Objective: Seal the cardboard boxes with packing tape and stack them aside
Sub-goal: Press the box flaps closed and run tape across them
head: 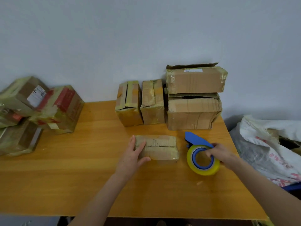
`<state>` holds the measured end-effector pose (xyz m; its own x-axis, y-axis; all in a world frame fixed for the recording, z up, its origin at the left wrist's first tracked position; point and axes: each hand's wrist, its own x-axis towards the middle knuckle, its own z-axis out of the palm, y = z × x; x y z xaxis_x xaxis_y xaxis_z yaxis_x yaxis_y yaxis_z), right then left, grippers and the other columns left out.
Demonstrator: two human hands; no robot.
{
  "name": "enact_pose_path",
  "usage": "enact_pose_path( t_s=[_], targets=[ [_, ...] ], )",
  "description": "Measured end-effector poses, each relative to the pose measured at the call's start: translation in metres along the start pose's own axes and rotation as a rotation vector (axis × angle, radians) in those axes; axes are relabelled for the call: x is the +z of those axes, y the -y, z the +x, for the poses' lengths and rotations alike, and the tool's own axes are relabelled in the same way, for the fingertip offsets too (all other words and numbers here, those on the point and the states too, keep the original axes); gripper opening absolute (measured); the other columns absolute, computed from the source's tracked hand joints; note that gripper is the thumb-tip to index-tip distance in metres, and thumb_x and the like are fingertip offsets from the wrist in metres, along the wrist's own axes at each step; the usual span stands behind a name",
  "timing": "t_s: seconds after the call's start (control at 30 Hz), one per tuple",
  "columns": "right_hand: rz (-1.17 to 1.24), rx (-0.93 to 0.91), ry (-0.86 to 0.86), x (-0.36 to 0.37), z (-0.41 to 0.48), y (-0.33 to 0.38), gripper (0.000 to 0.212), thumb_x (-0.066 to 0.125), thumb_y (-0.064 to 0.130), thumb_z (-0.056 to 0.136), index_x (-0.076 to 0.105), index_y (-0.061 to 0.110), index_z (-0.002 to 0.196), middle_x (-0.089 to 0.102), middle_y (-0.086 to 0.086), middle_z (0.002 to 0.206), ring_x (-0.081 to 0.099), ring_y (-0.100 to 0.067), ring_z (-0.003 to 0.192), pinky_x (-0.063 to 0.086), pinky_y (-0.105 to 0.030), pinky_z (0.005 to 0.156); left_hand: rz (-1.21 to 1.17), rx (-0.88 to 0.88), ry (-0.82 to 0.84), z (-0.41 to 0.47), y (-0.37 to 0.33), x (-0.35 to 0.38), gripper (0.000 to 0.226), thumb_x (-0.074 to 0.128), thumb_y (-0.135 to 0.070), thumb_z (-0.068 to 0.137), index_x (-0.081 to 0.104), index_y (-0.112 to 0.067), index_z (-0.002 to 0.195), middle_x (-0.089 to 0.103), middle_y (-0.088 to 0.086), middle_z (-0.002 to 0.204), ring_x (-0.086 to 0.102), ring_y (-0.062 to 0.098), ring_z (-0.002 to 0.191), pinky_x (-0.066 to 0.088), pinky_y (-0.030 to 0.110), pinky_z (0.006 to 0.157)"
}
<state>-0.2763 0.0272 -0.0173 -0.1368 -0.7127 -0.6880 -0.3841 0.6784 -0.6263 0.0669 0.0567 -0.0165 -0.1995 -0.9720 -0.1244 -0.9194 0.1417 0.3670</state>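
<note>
Rests the left hand [134, 154] flat, fingers straight, on the left end of the small flat box [160, 148] mid-table [81, 176]. Grips with the right hand [219, 153], fingers curled through the roll, the blue tape dispenser [197, 139], just right of that box. Behind, by the wall: four unsealed boxes [193, 111], two stacked. Far left: taped pile [57, 108].

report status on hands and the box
Left hand rests on small box, left end. Right hand grips tape dispenser beside it. Top seam looks unsealed; nothing in the way.
</note>
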Motion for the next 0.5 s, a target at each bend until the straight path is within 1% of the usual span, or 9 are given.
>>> enact_pose_path(
  t_s=[0.03,0.07,0.1,0.17,0.2,0.3,0.37,0.43,0.5],
  targets=[
    [0.069,-0.019,0.034,-0.009,-0.004,0.004,0.040,0.071,0.001,0.067,0.058,-0.003,0.104,0.059,-0.014,0.080,0.053,-0.027,0.068,0.041,-0.035,0.057,0.016,0.010,-0.005,0.001,0.001,0.000,0.100,0.013,-0.084,0.071,0.027,-0.025,0.150,-0.007,0.011,0.160,-0.005,0.023,0.148,0.015,0.037,0.118],
    [0.147,-0.061,0.066,-0.018,-0.011,0.011,0.047,0.075,0.002,0.068,0.059,-0.002,0.112,0.063,-0.017,0.087,0.057,-0.030,0.074,0.045,-0.039,0.065,0.029,0.021,-0.014,0.002,0.001,0.001,0.109,0.001,-0.090,0.066,0.027,-0.026,0.150,-0.006,0.012,0.159,-0.007,0.022,0.147,0.016,0.037,0.117],
    [0.199,-0.113,0.076,-0.026,-0.018,0.021,0.047,0.078,0.003,0.070,0.059,0.001,0.114,0.065,-0.017,0.094,0.059,-0.032,0.080,0.047,-0.042,0.072,0.044,0.027,-0.014,0.003,0.003,0.002,0.117,-0.008,-0.092,0.061,0.027,-0.026,0.150,-0.007,0.012,0.159,-0.010,0.020,0.146,0.018,0.038,0.117],
    [0.220,-0.226,0.091,-0.036,-0.034,0.046,0.048,0.082,0.012,0.069,0.059,0.008,0.111,0.067,-0.012,0.100,0.063,-0.031,0.088,0.049,-0.042,0.080,0.074,0.040,0.006,0.006,0.001,0.001,0.121,-0.015,-0.091,0.056,0.024,-0.027,0.151,-0.011,0.009,0.157,-0.017,0.016,0.141,0.018,0.038,0.117],
    [0.192,-0.277,0.100,-0.036,-0.042,0.061,0.048,0.082,0.015,0.068,0.059,0.009,0.110,0.067,-0.010,0.100,0.064,-0.029,0.089,0.051,-0.040,0.080,0.084,0.046,0.020,0.007,-0.001,0.001,0.116,-0.012,-0.090,0.059,0.023,-0.027,0.151,-0.014,0.007,0.155,-0.019,0.015,0.140,0.019,0.039,0.117],
    [0.034,-0.424,0.189,-0.017,-0.066,0.103,0.059,0.089,0.019,0.065,0.058,0.014,0.115,0.066,-0.005,0.106,0.066,-0.022,0.092,0.051,-0.031,0.078,0.076,0.056,0.022,0.009,-0.005,0.000,0.088,0.017,-0.073,0.075,0.025,-0.027,0.150,-0.014,0.001,0.150,-0.018,0.014,0.140,0.025,0.039,0.115],
    [-0.101,-0.496,0.234,0.007,-0.079,0.123,0.063,0.086,0.024,0.059,0.056,0.019,0.114,0.064,-0.002,0.108,0.066,-0.019,0.094,0.051,-0.029,0.077,0.057,0.063,0.005,0.010,-0.003,0.003,0.088,0.020,-0.071,0.074,0.030,-0.027,0.149,-0.010,0.001,0.150,-0.016,0.014,0.139,0.027,0.037,0.114],
    [-0.263,-0.580,0.231,0.032,-0.083,0.135,0.060,0.082,0.024,0.061,0.052,0.021,0.113,0.059,0.000,0.107,0.063,-0.017,0.094,0.050,-0.027,0.074,0.004,0.060,0.006,0.011,0.000,0.005,0.077,0.037,-0.065,0.082,0.034,-0.025,0.147,-0.003,0.002,0.155,-0.014,0.012,0.139,0.022,0.034,0.115],
    [-0.378,-0.628,0.227,0.050,-0.077,0.136,0.062,0.081,0.023,0.064,0.047,0.022,0.115,0.056,0.000,0.109,0.061,-0.015,0.094,0.051,-0.027,0.074,-0.144,0.081,-0.021,0.013,0.002,0.006,0.066,0.061,-0.047,0.085,0.044,-0.020,0.143,0.013,0.002,0.156,-0.005,0.011,0.142,0.020,0.034,0.116]
  ],
)
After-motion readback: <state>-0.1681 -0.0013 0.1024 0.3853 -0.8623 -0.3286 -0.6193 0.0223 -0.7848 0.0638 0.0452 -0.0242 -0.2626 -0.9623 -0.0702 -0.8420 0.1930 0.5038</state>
